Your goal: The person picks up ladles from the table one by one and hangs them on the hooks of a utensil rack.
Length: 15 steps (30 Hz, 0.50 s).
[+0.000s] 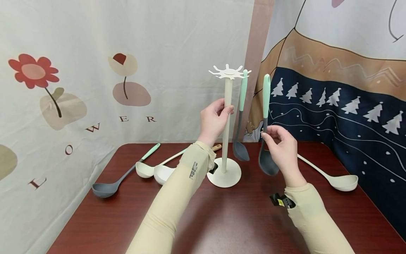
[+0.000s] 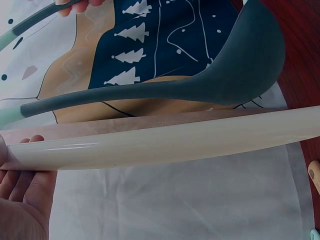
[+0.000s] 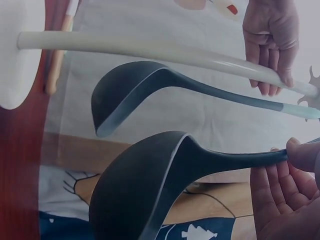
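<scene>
My left hand (image 1: 215, 120) grips the upright pole of a white utensil rack (image 1: 227, 91), whose ring of hooks is at the top and whose round base stands on the table. From one hook on the right side hangs a grey ladle (image 1: 241, 150) with a mint handle. To the right of it, my right hand (image 1: 282, 151) pinches the dark shaft of a second grey ladle (image 1: 266, 95) between thumb and fingers. This ladle is upright, bowl down and mint handle up, apart from the rack. The right wrist view shows both ladle bowls, the held one (image 3: 145, 190) nearer the camera.
On the wooden table (image 1: 222, 218), a grey ladle (image 1: 106, 189) with a mint handle lies at the left. Beside it are two white ladles (image 1: 145, 170), partly behind my left sleeve. Another white ladle (image 1: 342, 181) lies at the right. Printed curtains (image 1: 177, 70) stand behind the table.
</scene>
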### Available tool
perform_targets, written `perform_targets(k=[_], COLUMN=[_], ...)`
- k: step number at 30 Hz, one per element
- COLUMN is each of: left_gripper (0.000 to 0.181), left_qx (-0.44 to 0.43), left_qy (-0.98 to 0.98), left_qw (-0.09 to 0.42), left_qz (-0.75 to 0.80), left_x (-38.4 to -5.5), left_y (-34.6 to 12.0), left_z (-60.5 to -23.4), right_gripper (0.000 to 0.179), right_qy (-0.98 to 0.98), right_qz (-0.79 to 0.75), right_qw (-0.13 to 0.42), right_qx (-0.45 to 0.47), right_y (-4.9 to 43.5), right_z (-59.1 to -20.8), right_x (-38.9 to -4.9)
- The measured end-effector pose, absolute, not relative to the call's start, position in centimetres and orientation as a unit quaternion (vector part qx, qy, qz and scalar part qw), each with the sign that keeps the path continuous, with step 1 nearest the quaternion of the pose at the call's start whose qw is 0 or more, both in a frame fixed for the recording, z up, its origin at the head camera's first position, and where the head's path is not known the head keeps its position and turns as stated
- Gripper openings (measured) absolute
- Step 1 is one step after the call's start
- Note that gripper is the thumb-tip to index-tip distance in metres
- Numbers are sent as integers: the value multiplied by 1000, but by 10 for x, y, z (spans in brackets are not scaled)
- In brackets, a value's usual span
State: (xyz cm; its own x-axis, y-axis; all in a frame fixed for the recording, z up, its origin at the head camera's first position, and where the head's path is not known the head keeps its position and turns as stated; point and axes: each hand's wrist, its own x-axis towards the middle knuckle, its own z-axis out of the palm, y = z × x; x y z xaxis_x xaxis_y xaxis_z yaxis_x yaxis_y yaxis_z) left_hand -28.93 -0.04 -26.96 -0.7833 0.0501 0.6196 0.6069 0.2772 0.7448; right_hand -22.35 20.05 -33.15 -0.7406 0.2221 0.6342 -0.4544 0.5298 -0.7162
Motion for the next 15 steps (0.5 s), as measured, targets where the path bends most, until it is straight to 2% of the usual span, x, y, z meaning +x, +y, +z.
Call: perform_targets(k=[15], left_gripper=[15], left_qx=[-214], left_qy=[-761], left_qw=[246], left_qz=[-561], left_x=[-289], left_y=[0], left_z=[-269], right_gripper=[18], right_qy=[-774], right_qz=[513], right_qw=[356], right_qx=[110], right_y=[183], right_z=[-322], right_x=[-222])
